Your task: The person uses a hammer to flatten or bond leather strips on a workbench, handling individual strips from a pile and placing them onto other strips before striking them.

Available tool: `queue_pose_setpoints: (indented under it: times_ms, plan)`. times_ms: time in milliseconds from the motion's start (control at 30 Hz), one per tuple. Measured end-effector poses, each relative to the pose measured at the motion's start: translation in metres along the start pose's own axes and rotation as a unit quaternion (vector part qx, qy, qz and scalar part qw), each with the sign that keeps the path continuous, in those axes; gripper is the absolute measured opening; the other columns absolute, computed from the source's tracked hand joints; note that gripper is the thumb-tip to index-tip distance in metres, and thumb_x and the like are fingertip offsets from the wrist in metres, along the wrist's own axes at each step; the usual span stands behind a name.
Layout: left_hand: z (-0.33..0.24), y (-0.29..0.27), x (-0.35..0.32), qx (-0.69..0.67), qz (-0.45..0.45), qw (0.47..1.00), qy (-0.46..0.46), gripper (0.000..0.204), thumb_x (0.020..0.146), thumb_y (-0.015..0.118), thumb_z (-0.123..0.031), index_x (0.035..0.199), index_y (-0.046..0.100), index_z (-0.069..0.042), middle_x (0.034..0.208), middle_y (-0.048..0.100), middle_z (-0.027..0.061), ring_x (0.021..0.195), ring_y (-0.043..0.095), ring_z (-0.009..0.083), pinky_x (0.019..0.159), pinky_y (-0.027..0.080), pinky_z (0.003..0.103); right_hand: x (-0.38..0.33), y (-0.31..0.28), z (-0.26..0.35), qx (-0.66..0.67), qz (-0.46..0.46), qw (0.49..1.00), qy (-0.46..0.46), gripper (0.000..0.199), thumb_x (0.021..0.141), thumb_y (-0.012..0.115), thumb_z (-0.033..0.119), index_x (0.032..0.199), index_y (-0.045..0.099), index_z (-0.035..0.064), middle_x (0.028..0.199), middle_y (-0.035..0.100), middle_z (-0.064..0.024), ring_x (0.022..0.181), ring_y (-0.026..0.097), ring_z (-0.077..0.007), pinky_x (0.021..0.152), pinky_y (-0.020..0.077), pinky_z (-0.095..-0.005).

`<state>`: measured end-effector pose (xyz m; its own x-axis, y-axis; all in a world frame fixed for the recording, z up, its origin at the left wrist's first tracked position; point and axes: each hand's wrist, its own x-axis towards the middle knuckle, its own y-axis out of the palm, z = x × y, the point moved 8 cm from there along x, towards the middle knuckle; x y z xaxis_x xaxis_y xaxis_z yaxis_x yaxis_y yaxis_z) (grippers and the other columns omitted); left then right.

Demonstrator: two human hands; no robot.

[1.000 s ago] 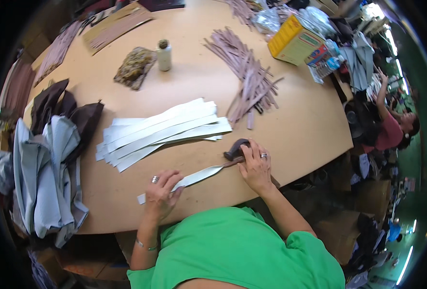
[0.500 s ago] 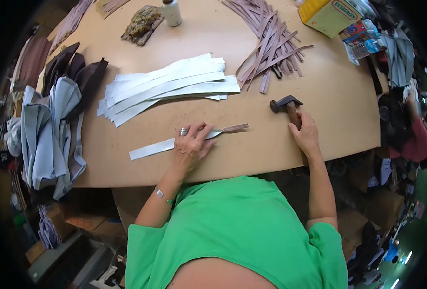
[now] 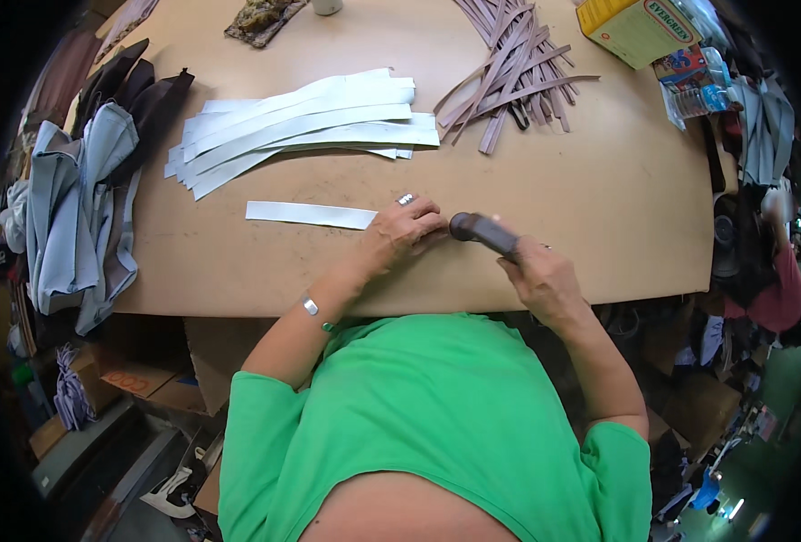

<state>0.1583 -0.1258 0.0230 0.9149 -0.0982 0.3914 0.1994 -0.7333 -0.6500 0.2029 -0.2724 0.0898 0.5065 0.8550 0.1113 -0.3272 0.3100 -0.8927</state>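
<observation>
At the near side of the tan table (image 3: 617,212), one pale strip (image 3: 305,214) lies flat in front of me, running left from under my left hand (image 3: 397,238); its right end is hidden by my fingers. Left fingers: bent, close together, set over the strip. Whether they pinch it or only press it, I cannot tell. Right hand (image 3: 542,278): closed around the hammer (image 3: 486,233), whose dark head is somewhat blurred and sits just beside my left fingertips. Contact between hammer face and work cannot be made out.

Notes on method (my judgement, not measured): hold the strip down firmly, with the fingertips drawn back from the striking face, since the gap there is slight. Keep the face level, so that its edge does not mark the pale surface. Short, even taps should serve better than one heavy blow.

Beyond the strip: the pile of pale strips (image 3: 301,126), fanned out; further right, the heap of thin brown strips (image 3: 513,81), well apart from the hammer.
</observation>
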Motion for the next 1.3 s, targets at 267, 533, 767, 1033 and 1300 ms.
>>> queue_pose_setpoints:
  times_ms: [267, 533, 767, 1033, 1300]
  plan:
    - [0.003, -0.016, -0.009, 0.032, -0.02, 0.999, -0.004, 0.016, 0.073, 0.07, -0.01, 0.085, 0.06, -0.009, 0.085, 0.055, 0.0037, 0.074, 0.055, 0.0234, 0.066, 0.047, 0.035, -0.005, 0.019, -0.011, -0.065, 0.044, 0.997, -0.023, 0.059, 0.079, 0.058, 0.006, 0.135, 0.044, 0.0178, 0.069, 0.048, -0.0063, 0.055, 0.052, -0.0223, 0.05, 0.0456, -0.0346]
    - [0.004, -0.016, -0.005, 0.032, -0.008, 0.999, -0.015, 0.013, 0.069, 0.071, -0.005, 0.078, 0.061, -0.007, 0.08, 0.056, 0.0048, 0.072, 0.056, 0.022, 0.064, 0.046, 0.033, 0.007, 0.003, -0.002, -0.043, 0.03, 0.998, -0.017, 0.061, 0.077, 0.059, 0.004, 0.135, 0.044, 0.0174, 0.066, 0.047, -0.0051, 0.052, 0.051, -0.0204, 0.049, 0.0443, -0.0339]
    - [0.0, -0.016, -0.004, 0.066, -0.007, 0.998, 0.023, 0.013, 0.069, 0.071, -0.007, 0.078, 0.061, -0.009, 0.083, 0.056, 0.0028, 0.074, 0.056, 0.0211, 0.068, 0.046, 0.032, 0.01, 0.013, -0.002, -0.079, 0.055, 0.994, -0.051, 0.058, 0.077, 0.059, 0.005, 0.133, 0.048, 0.0188, 0.067, 0.048, -0.0045, 0.052, 0.051, -0.0196, 0.048, 0.044, -0.0325]
    - [0.008, -0.025, -0.011, 0.038, -0.026, 0.999, 0.021, 0.013, 0.069, 0.071, -0.006, 0.077, 0.061, -0.01, 0.082, 0.057, 0.0018, 0.073, 0.057, 0.021, 0.064, 0.048, 0.031, 0.008, 0.019, 0.001, -0.085, 0.077, 0.992, -0.055, 0.061, 0.074, 0.059, 0.003, 0.132, 0.05, 0.0212, 0.067, 0.049, -0.0039, 0.052, 0.052, -0.0191, 0.048, 0.0443, -0.0313]
    - [0.014, -0.031, -0.013, 0.008, -0.022, 1.0, 0.019, 0.013, 0.068, 0.07, -0.002, 0.076, 0.061, -0.008, 0.082, 0.057, 0.0029, 0.074, 0.056, 0.0221, 0.063, 0.047, 0.033, 0.019, 0.017, 0.005, -0.054, 0.059, 0.995, -0.061, 0.059, 0.076, 0.062, 0.008, 0.132, 0.05, 0.0225, 0.067, 0.05, -0.0031, 0.051, 0.051, -0.0199, 0.047, 0.0432, -0.0319]
